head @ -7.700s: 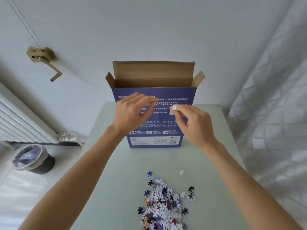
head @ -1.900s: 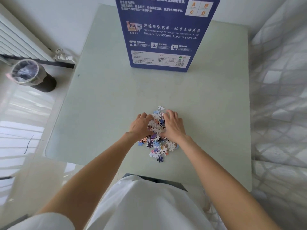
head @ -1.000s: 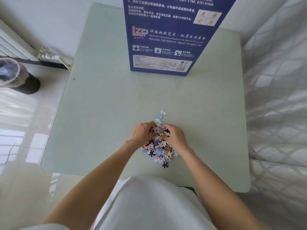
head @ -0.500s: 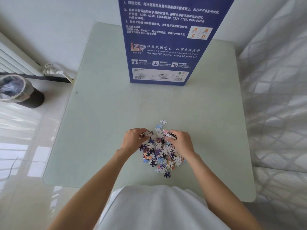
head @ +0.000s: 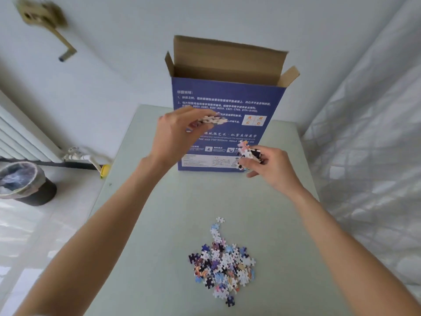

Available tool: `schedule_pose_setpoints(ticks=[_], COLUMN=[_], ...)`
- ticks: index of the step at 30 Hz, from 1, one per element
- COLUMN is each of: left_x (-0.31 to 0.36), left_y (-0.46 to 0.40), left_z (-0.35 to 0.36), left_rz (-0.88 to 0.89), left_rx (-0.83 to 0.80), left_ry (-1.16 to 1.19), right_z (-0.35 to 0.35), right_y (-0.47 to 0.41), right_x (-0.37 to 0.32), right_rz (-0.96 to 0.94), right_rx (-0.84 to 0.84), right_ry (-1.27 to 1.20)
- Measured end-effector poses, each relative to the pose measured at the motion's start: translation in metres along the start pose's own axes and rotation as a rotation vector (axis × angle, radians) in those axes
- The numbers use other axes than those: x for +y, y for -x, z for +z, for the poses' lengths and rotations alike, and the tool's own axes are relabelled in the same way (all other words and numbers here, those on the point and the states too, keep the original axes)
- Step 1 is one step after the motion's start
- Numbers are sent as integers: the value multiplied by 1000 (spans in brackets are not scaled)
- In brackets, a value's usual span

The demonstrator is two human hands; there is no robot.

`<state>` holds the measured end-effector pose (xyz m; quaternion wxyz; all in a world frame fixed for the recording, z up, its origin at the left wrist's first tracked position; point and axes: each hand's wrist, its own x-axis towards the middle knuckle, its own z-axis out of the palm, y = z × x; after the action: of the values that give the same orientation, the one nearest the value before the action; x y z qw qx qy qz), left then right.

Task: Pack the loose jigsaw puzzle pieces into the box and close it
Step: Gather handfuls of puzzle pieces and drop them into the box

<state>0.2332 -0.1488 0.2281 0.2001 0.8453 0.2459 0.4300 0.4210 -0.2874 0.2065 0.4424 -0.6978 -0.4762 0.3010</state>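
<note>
A tall blue puzzle box (head: 227, 99) stands upright at the far side of the pale green table (head: 159, 224), its brown top flaps open. My left hand (head: 175, 135) is raised in front of the box and pinches a small bunch of puzzle pieces (head: 210, 120). My right hand (head: 271, 167) is lower, near the box's bottom right corner, and grips another bunch of pieces (head: 248, 153). A pile of loose puzzle pieces (head: 224, 266) lies on the table close to me, with a short trail of pieces running from it toward the box.
A white radiator (head: 20, 137) lines the left wall, with a valve and pipe (head: 79, 156) at its end. A lined waste bin (head: 22, 183) stands on the floor at left. A bracket (head: 45, 21) hangs on the wall. White patterned fabric (head: 369, 156) lies to the right.
Both hands have lifted off the pile, each with a bunch of pieces, and moved up toward the box. My view has tilted up, so the box's open top shows.
</note>
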Motion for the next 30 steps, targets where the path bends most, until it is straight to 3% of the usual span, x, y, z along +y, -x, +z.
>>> schedule_pose_setpoints(ticks=[5, 10, 14, 21, 26, 30], left_x=[-3, -20, -28, -34, -32, -32], left_y=[-98, -138, -144, -133, -131, -135], left_z=[-4, 3, 8, 5, 6, 8], left_rz=[57, -65, -158, -184, -216, -174], left_rx=[36, -237, -418, -305, -190, -191], left_ry=[-120, -337, -435, -217, -105, -229], right_z=[-30, -56, -66, -53, -43, -42], right_y=[-49, -93, -132, -171, -183, -183], right_x=[-42, -75, -93, -114, -115, -112], right_rz=[-82, -185, -292, -347, -338, -337], right_rx=[98, 194, 240, -29, -116, -99], right_ry=[36, 24, 228, 905, 885, 824])
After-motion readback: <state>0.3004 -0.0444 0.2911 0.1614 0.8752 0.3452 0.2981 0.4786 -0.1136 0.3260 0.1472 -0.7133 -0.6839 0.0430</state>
